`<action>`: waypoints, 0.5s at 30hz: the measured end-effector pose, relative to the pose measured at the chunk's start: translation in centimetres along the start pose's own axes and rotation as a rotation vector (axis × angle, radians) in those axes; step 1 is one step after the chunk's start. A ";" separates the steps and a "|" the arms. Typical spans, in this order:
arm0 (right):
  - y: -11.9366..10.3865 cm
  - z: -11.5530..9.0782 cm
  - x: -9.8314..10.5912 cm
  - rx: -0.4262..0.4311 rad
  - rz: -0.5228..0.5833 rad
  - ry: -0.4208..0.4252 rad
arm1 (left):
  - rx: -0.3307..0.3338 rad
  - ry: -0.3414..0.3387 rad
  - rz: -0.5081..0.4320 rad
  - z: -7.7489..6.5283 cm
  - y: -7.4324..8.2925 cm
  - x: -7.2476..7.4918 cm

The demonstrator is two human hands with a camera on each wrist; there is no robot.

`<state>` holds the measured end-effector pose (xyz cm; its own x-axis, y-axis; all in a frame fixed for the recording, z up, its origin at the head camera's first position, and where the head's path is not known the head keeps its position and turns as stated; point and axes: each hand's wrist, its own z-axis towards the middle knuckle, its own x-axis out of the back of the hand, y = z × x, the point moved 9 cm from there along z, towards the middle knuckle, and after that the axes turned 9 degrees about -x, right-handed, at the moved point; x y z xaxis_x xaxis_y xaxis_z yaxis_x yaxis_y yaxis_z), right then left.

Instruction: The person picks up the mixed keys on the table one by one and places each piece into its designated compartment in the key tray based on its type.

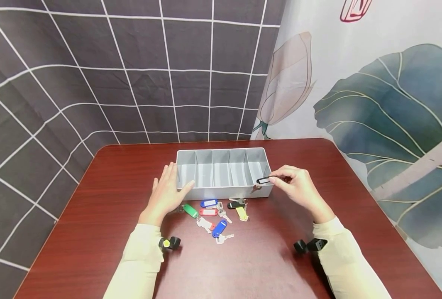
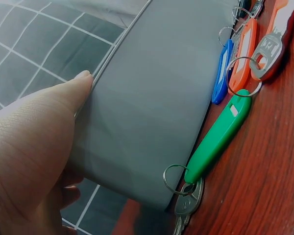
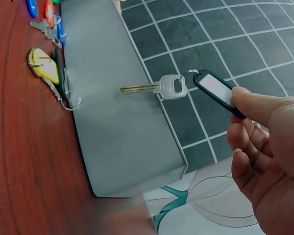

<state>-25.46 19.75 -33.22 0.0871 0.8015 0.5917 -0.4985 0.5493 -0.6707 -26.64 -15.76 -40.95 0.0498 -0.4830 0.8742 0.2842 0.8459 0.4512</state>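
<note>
My right hand [image 1: 300,187] pinches a black key tag [image 3: 218,91] between thumb and fingers, over the right end of the grey divided box [image 1: 224,192]. From the tag's ring a silver key [image 3: 172,87] hangs in front of the box's near wall. My left hand [image 1: 164,198] rests at the box's left end, fingers straight along the side and thumb at the front rim. Close by it lies a green key tag [image 2: 220,137] with a ring and key.
In front of the box lie blue [image 1: 209,203], red [image 1: 208,212], black [image 1: 235,205] and yellow [image 1: 242,214] key tags. Another blue tag [image 1: 219,228] lies nearer me with a key. The reddish-brown table [image 1: 258,265] ends at curtains behind.
</note>
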 end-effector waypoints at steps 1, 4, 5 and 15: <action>0.0 0.1 0.0 0.002 0.006 0.004 | -0.002 0.002 0.001 0.0 0.0 0.0; -0.1 0.5 0.2 0.003 0.014 0.013 | -0.001 0.003 0.001 0.0 0.0 0.0; -0.1 0.6 0.3 0.005 0.013 0.016 | 0.000 0.002 0.000 0.0 0.0 0.0; -0.8 1.9 1.3 0.010 -0.003 0.038 | 0.002 0.004 -0.002 0.0 -0.1 0.0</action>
<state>-26.58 19.90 -31.09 0.1214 0.8083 0.5761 -0.5066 0.5496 -0.6643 -26.62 -15.81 -41.02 0.0530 -0.4860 0.8724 0.2826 0.8452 0.4536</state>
